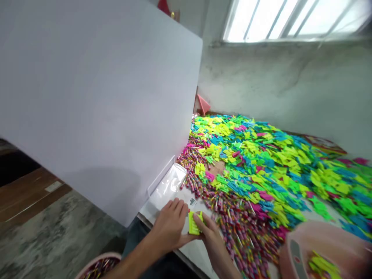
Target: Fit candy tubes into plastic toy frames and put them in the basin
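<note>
A bright yellow, ridged plastic piece (194, 223) is between my hands, above the near edge of a white work surface. My right hand (213, 236) grips it from the right, thumb across its face. My left hand (171, 223) is closed at its left side, fingers together and bent, thumb stretched along its lower edge. What lies inside the left fingers is hidden. Just beyond the left hand lies a stack of clear plastic bags (171, 180). Many small pink-and-gold sticks (232, 217) lie heaped right beside my right hand.
A large pale panel (101, 97) stands along the left. Yellow, green, blue and pink plastic pieces (261, 162) are piled deep toward the wall. A pink tub (290, 248) with yellow pieces is at lower right; another pink tub (100, 257) holds sticks below left.
</note>
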Tool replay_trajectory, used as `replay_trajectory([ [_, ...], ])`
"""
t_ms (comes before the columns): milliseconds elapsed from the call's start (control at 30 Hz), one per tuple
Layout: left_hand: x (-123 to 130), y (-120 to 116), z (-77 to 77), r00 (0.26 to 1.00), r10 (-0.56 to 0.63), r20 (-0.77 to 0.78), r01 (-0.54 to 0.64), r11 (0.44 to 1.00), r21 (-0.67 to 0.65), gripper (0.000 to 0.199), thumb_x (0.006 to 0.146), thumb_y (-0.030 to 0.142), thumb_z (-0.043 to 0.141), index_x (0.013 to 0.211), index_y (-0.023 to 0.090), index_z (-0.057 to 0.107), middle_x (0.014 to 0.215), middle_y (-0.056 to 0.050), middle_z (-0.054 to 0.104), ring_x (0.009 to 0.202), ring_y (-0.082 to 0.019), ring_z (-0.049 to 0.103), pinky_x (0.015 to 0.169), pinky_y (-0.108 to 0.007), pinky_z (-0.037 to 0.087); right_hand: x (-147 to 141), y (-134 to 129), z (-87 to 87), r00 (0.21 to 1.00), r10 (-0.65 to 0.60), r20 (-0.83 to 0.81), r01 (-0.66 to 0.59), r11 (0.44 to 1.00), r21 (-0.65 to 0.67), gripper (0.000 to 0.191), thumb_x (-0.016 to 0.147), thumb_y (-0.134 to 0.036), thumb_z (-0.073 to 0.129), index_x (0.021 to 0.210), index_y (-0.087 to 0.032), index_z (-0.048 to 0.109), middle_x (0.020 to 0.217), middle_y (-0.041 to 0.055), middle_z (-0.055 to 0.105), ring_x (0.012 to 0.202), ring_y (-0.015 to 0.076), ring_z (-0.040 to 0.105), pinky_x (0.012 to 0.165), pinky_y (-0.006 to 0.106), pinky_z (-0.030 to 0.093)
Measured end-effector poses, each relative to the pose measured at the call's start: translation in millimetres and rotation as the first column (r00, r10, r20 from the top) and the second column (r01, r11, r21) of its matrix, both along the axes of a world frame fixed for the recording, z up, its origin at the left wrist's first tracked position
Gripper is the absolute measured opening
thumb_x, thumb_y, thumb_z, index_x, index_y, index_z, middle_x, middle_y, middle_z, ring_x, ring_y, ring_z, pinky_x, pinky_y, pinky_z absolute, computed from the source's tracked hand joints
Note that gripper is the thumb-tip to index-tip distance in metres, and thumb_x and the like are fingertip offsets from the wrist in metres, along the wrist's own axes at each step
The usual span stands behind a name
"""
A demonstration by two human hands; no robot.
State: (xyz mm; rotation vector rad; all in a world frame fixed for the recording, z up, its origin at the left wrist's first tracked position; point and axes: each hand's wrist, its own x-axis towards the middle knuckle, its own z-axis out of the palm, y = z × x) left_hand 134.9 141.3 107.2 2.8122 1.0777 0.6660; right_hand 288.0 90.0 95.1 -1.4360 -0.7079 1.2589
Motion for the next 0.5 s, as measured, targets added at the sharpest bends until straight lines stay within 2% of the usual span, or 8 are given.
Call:
replay_trajectory([
  [67, -5.2, -1.6, -3.2, 1.0, -0.015, 0.014, 0.016, 0.998, -0.069, 0.044, 0.08, 0.054, 0.064, 0.101, 0.017, 0.055, 0.101, -0.008, 0.062, 0.098, -0.028, 0.057, 0.087, -0.042, 0.048, -1.1, -3.5, -6.8, 1.0, 0.002, 0.031, -0.002, 1.0, 0.0, 0.048, 0.065, -0.059, 0.077, 0.09, -0.018, 0.074, 0.091, 0.0057, 0.069, 0.09, 0.026, 0.061, 0.075, 0.03, 0.052],
  [133, -10.2, -5.0, -6.7, 0.999, -0.022, 0.046, 0.028, 0.992, -0.122, 0.037, 0.079, 0.047, 0.068, 0.099, 0.019, 0.054, 0.1, -0.005, 0.061, 0.098, -0.025, 0.057, 0.088, -0.041, 0.048, -1.7, -7.6, -14.8, 0.996, -0.004, 0.087, 0.001, 0.999, 0.033, 0.048, 0.063, -0.06, 0.078, 0.086, -0.018, 0.075, 0.088, 0.0051, 0.07, 0.09, 0.026, 0.061, 0.078, 0.03, 0.052],
  [200, -12.8, -11.2, -11.9, 0.994, -0.003, 0.11, 0.016, 0.993, -0.118, 0.048, 0.075, 0.055, 0.071, 0.102, 0.019, 0.054, 0.104, -0.006, 0.061, 0.101, -0.026, 0.056, 0.091, -0.042, 0.047, -2.3, -12.0, -23.1, 0.994, 0.006, 0.11, -0.01, 0.999, 0.033, 0.049, 0.061, -0.061, 0.079, 0.085, -0.019, 0.075, 0.086, 0.0051, 0.07, 0.09, 0.0268, 0.062, 0.079, 0.03, 0.053],
  [300, -12.0, -22.4, -22.5, 0.967, 0.049, 0.249, -0.034, 0.997, -0.064, 0.071, 0.066, 0.074, 0.067, 0.106, 0.017, 0.054, 0.109, -0.01, 0.061, 0.105, -0.028, 0.055, 0.096, -0.044, 0.045, -2.1, -19.2, -32.1, 0.988, -0.044, 0.149, 0.048, 0.999, -0.022, 0.054, 0.058, -0.062, 0.08, 0.09, -0.019, 0.074, 0.097, 0.0057, 0.07, 0.096, 0.0284, 0.062, 0.078, 0.031, 0.055],
  [367, -10.4, -28.2, -29.9, 0.948, 0.07, 0.312, -0.052, 0.996, -0.065, 0.071, 0.066, 0.077, 0.064, 0.104, 0.017, 0.055, 0.106, -0.009, 0.062, 0.103, -0.027, 0.056, 0.096, -0.042, 0.045, 0.1, -24.0, -32.8, 0.971, -0.058, 0.231, 0.064, 0.998, -0.02, 0.053, 0.062, -0.062, 0.077, 0.094, -0.021, 0.074, 0.103, 0.0055, 0.07, 0.101, 0.0293, 0.062, 0.081, 0.031, 0.055],
  [433, -9.6, -31.5, -37.7, 0.938, 0.082, 0.336, -0.055, 0.995, -0.089, 0.068, 0.068, 0.077, 0.063, 0.099, 0.017, 0.056, 0.101, -0.007, 0.062, 0.099, -0.025, 0.057, 0.094, -0.039, 0.045, 4.0, -27.6, -27.2, 0.932, 0.023, 0.362, -0.031, 0.999, 0.016, 0.045, 0.067, -0.058, 0.076, 0.094, -0.023, 0.075, 0.103, 0.0046, 0.07, 0.105, 0.0305, 0.061, 0.087, 0.033, 0.054],
  [500, -9.5, -33.3, -47.4, 0.934, 0.091, 0.344, -0.064, 0.994, -0.091, 0.067, 0.068, 0.078, 0.061, 0.096, 0.017, 0.056, 0.097, -0.006, 0.062, 0.097, -0.025, 0.057, 0.093, -0.038, 0.045, 7.3, -29.1, -16.0, 0.841, 0.185, 0.508, -0.222, 0.975, 0.013, 0.033, 0.067, -0.051, 0.078, 0.091, -0.029, 0.075, 0.1, 0.0025, 0.071, 0.107, 0.0324, 0.062, 0.089, 0.035, 0.055],
])
